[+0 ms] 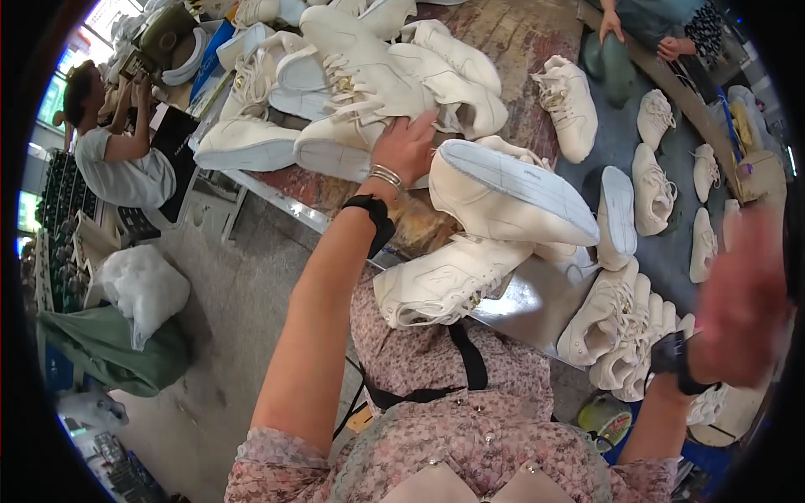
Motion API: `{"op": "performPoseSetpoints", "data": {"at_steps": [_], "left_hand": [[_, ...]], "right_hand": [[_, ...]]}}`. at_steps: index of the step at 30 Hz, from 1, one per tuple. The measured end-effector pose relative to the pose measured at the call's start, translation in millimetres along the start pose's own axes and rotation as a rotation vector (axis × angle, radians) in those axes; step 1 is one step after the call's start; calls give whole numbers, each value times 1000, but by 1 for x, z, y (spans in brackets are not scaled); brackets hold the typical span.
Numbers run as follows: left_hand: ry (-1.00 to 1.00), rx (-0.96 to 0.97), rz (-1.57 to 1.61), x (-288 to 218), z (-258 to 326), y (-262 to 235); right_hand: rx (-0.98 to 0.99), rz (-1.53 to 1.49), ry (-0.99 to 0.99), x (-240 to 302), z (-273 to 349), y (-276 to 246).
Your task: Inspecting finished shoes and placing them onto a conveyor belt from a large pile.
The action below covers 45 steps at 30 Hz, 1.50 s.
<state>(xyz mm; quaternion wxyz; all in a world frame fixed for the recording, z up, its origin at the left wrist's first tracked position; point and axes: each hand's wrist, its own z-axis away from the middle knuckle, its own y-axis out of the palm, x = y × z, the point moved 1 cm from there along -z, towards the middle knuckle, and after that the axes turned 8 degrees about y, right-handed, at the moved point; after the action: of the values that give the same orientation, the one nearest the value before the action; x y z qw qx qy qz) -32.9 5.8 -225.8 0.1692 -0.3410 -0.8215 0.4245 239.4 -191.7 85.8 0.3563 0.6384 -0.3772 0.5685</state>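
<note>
My left hand (pixel 407 152) reaches into a pile of cream lace-up sneakers, its fingers curled against a sneaker (pixel 373 71) that leans heel-down on the others. Just right of that wrist, another sneaker (pixel 516 189) lies on its side with its pale grey-blue sole turned up. Under it, a laced sneaker (pixel 449 281) hangs over the near edge of the table. My right hand (pixel 742 306) is far out to the right, smeared by motion, so its fingers cannot be read. Nearest to it is a row of sneakers (pixel 599 318) at the table's right front.
The worn table (pixel 520 38) has a metal front edge. Several sneakers (pixel 654 189) are spread on a dark surface at right, beside a co-worker's hands (pixel 612 25). Another person (pixel 126 159) works at far left. A white bag (pixel 144 289) and green cloth (pixel 117 348) lie at left.
</note>
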Motion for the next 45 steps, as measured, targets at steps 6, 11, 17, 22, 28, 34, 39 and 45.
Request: {"op": "performPoseSetpoints", "data": {"at_steps": [6, 11, 17, 22, 28, 34, 39, 45], "left_hand": [[-4, -23, 18, -4, 12, -11], [-48, 23, 9, -1, 23, -12], [-384, 134, 254, -9, 11, -17], [-314, 124, 114, 13, 33, 8], [-55, 73, -45, 5, 26, 5], [-44, -34, 11, 10, 33, 9], [-100, -43, 95, 11, 29, 9], [-103, -35, 14, 9, 34, 3]], "right_hand": [[285, 787, 310, -171, 39, 51], [175, 1072, 11, -223, 38, 92], [-62, 1374, -51, -254, -7, 107], [-132, 1361, -211, -270, -25, 100], [-50, 1107, -50, -244, -13, 70], [-735, 1033, 159, -183, 31, -79], [-708, 990, 1051, -229, 77, -220], [-753, 158, 1165, -276, 72, -239]]}}
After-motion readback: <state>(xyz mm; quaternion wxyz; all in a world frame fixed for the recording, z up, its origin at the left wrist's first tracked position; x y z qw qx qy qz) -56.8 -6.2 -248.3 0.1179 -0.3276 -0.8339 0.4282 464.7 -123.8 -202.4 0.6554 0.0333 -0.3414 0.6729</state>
